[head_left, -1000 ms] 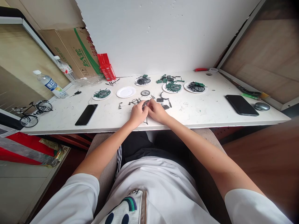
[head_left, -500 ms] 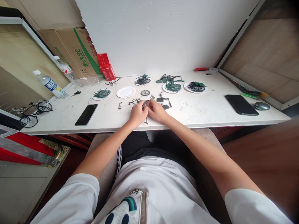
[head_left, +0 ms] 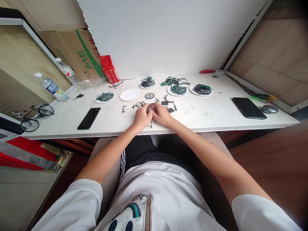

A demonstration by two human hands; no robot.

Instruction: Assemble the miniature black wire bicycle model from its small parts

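Note:
My left hand (head_left: 141,117) and my right hand (head_left: 161,114) meet at the near edge of the white table (head_left: 211,112). Both are closed around a small dark model wheel part (head_left: 149,106) held between their fingertips. A thin black piece (head_left: 150,124) pokes out below the hands. Just beyond lie loose parts: a small wheel (head_left: 149,95), a dark frame piece (head_left: 139,104) and black bits (head_left: 168,103). An empty white paper plate (head_left: 130,94) sits further back.
Several paper plates with green and black parts (head_left: 105,96) (head_left: 178,90) (head_left: 201,89) line the back. A black phone (head_left: 89,118) lies left, another phone (head_left: 249,108) and a grey mouse (head_left: 269,109) right. Water bottle (head_left: 51,86), cardboard box (head_left: 77,53) and a finished model bicycle (head_left: 33,115) stand far left.

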